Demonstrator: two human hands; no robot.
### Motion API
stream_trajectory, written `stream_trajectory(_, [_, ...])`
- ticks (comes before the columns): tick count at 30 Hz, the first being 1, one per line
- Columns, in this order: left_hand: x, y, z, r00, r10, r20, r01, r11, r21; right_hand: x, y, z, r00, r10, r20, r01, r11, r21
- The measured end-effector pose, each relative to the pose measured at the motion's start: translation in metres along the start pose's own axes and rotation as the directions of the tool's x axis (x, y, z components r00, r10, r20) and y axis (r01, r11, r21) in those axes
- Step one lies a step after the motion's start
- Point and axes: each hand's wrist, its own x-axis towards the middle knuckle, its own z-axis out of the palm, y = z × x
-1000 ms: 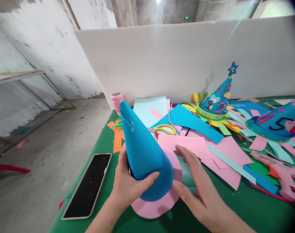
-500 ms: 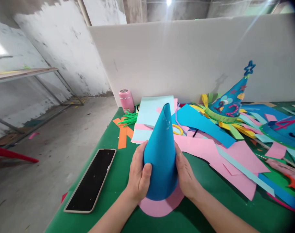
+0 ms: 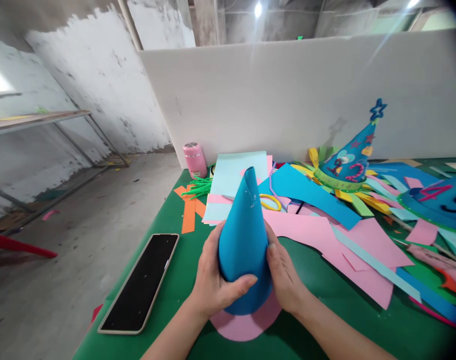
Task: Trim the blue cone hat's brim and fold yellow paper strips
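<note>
A blue paper cone (image 3: 243, 240) stands upright, its tip rolled and slightly open, with whitish marks near the top of its seam. Under its base lies a pink paper disc (image 3: 246, 327), which shows as a rim at the front. My left hand (image 3: 216, 280) wraps the cone's left side, its thumb stretched across the lower front. Against the right side presses my right hand (image 3: 284, 270), fingers curving behind the cone and partly hidden.
A phone (image 3: 141, 282) lies at the left table edge. Behind are light-blue sheets (image 3: 239, 170), yellow-handled scissors (image 3: 271, 202), green pipe cleaners (image 3: 197, 187) and a pink bottle (image 3: 195, 160). Pink paper scraps (image 3: 374, 280) and a decorated cone hat (image 3: 348, 162) are to the right.
My left thumb has moved right, across the front of the cone. The right hand still presses the cone's side. The whole view has shifted slightly.
</note>
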Motion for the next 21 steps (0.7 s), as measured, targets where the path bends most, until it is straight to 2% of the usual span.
stream_trajectory(2, [0.001,0.004,-0.002,1.0,-0.011,-0.02,0.011,1.0,-0.019,0.004,-0.001,-0.003,1.0,-0.027,0.012,0.027,0.999,-0.042])
stream_trajectory(4, [0.002,0.006,-0.005,1.0,-0.021,-0.02,0.02,0.997,-0.069,0.012,0.002,-0.016,0.999,-0.034,-0.029,0.026,0.969,-0.246])
stream_trajectory(5, [0.002,0.006,-0.007,0.999,-0.027,-0.017,0.025,0.995,-0.098,0.018,0.006,-0.026,0.997,-0.027,-0.066,0.0,0.924,-0.382])
stream_trajectory(6, [0.003,0.006,-0.009,0.999,-0.034,-0.014,0.032,0.991,-0.126,0.024,0.011,-0.038,0.991,-0.025,-0.128,-0.055,0.812,-0.58])
stream_trajectory(8, [0.003,0.006,-0.013,0.998,-0.058,-0.013,0.055,0.984,-0.171,0.035,0.024,-0.067,0.984,0.001,-0.179,-0.125,0.717,-0.686])
stream_trajectory(10, [0.003,0.006,-0.016,0.995,-0.094,-0.01,0.09,0.974,-0.207,0.042,0.038,-0.092,0.987,0.027,-0.162,-0.144,0.61,-0.779])
stream_trajectory(13, [0.001,0.004,-0.017,0.992,-0.123,-0.012,0.117,0.966,-0.229,0.041,0.052,-0.112,0.992,0.062,-0.107,-0.123,0.458,-0.881])
stream_trajectory(16, [-0.002,0.001,-0.016,0.994,-0.106,-0.017,0.1,0.974,-0.204,0.038,0.057,-0.111,0.995,0.076,-0.064,-0.087,0.365,-0.927])
stream_trajectory(19, [-0.005,-0.003,-0.016,0.996,-0.091,-0.022,0.086,0.981,-0.175,0.039,0.052,-0.109,0.997,0.076,-0.035,-0.059,0.336,-0.94])
stream_trajectory(21, [-0.005,-0.004,-0.016,0.996,-0.086,-0.031,0.08,0.984,-0.157,0.044,0.043,-0.117,0.996,0.086,0.001,-0.03,0.36,-0.933])
